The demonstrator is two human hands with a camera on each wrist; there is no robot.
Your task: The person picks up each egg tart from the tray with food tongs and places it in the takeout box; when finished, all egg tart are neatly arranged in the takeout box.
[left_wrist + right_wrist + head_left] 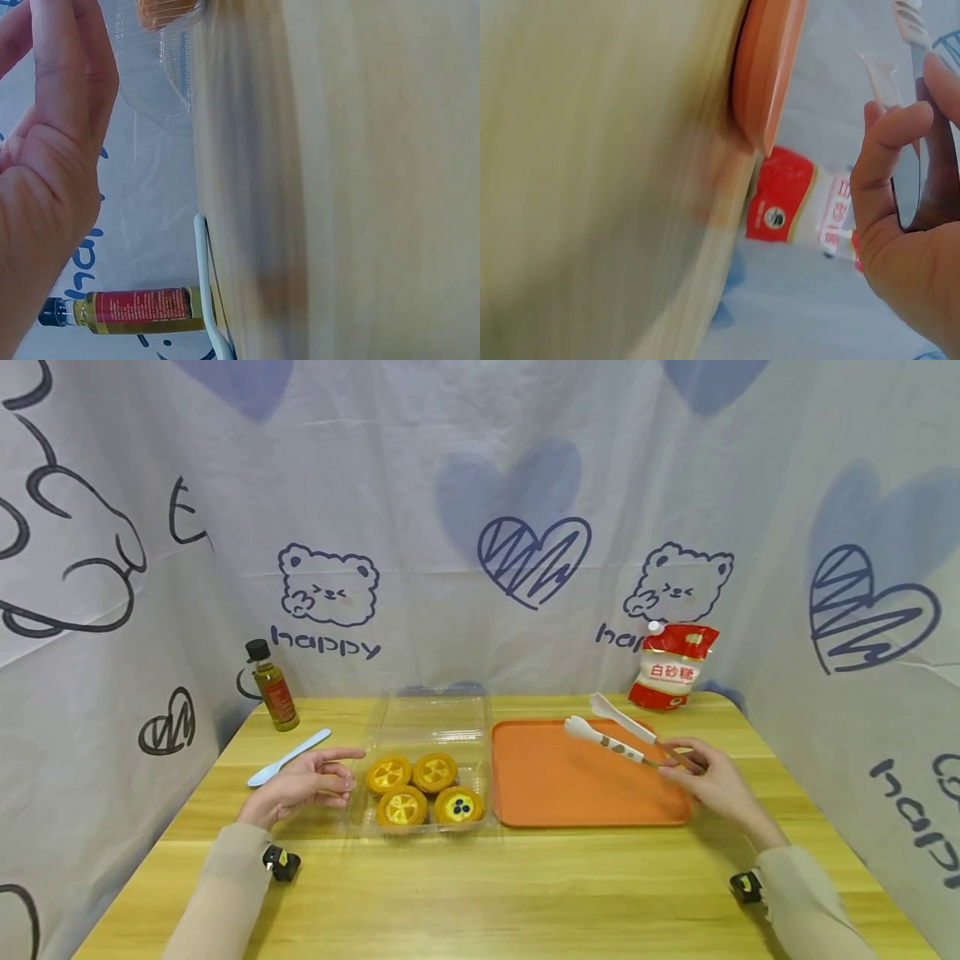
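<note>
My right hand [708, 781] grips a pair of tongs [621, 748] with white tips and patterned arms. The tongs point left over the orange tray [570, 797], their two arms spread and nothing between them. My left hand [307, 785] is beside the left edge of a clear plastic box [431, 720], its index finger stretched toward the box and the other fingers loosely bent, holding nothing. Whether a fingertip touches the box I cannot tell. The box's lid stands back, and inside sit several egg tarts [402, 808], one topped with dark berries [461, 807].
A light blue plastic knife or spatula [296, 753] lies behind my left hand. An oil bottle [277, 695] with a black cap stands at the back left. At the back right stands a red and white sugar bag [670, 668]. A printed curtain [427, 643] surrounds the wooden table [480, 893].
</note>
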